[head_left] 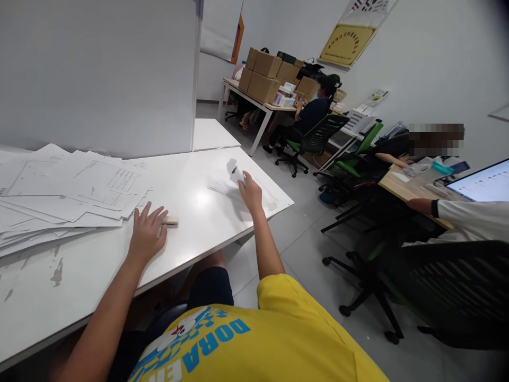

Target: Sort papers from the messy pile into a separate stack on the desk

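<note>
White table point(99, 276) is holding a big messy pile of papers point(63, 196) just past the left hand point(147, 233). That hand is lying flat, fingers spread apart, touching a small stick point(170, 223). The right hand point(250, 191) is pinching a little white paper bit point(234, 171). It might be slipping out, since only the fingertips are holding it.

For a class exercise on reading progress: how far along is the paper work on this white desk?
Done: a lone white sheet lies apart on the desk's right end. In hand: the right hand pinches a small crumpled white paper piece; the left hand rests by a small beige block. Left: the large spread stack of printed sheets.
</note>
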`<move>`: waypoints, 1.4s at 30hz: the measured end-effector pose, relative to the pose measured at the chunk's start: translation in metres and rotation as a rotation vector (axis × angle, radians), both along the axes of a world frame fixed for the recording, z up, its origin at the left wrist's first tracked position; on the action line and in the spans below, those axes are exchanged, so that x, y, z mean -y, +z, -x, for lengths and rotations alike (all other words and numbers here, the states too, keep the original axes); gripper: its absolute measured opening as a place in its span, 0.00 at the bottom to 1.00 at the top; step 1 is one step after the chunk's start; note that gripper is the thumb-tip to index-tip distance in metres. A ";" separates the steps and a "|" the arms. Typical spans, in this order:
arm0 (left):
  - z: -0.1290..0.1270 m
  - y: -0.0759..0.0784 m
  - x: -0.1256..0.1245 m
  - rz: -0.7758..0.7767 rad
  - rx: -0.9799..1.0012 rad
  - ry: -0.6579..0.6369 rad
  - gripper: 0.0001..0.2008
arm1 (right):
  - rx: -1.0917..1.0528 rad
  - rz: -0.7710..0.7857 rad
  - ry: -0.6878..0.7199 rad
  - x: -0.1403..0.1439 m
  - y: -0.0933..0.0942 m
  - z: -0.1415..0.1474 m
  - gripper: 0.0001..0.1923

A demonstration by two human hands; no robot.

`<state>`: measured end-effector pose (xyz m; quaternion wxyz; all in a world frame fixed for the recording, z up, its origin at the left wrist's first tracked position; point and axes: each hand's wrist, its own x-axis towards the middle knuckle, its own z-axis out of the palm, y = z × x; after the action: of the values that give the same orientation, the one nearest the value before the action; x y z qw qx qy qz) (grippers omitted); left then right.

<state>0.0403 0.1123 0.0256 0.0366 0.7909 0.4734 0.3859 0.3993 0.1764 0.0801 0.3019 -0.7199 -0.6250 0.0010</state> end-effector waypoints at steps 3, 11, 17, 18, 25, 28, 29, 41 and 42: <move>-0.029 0.013 0.020 0.152 0.189 -0.190 0.20 | -0.114 -0.096 0.168 0.055 -0.010 0.027 0.28; -0.108 0.018 0.028 0.889 0.978 -0.290 0.30 | -0.161 -0.080 0.504 0.149 -0.067 0.088 0.30; -0.103 0.007 0.021 0.874 0.892 -0.167 0.25 | -0.214 -0.035 0.529 0.159 -0.071 0.068 0.23; -0.101 0.007 0.022 0.818 0.876 -0.161 0.24 | -0.252 -0.072 0.455 0.158 -0.071 0.062 0.21; -0.085 0.007 0.035 0.453 0.696 -0.172 0.24 | -0.851 -0.139 0.088 0.116 -0.072 0.019 0.38; -0.076 0.002 0.044 0.363 0.692 -0.118 0.22 | -1.020 -0.061 0.253 0.100 -0.071 0.016 0.30; -0.074 0.000 0.047 0.328 0.687 -0.107 0.21 | -1.044 -0.036 0.299 0.098 -0.071 0.017 0.26; -0.044 0.012 0.050 0.188 0.476 0.017 0.13 | -1.031 0.261 0.391 0.107 -0.059 0.018 0.17; -0.038 0.016 0.048 0.182 0.449 0.034 0.13 | -1.036 0.302 0.388 0.110 -0.057 0.012 0.18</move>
<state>0.0783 0.0642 0.0419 0.2054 0.6707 0.4995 0.5085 0.3877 0.0664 0.0230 0.4568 -0.5328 -0.5089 0.4984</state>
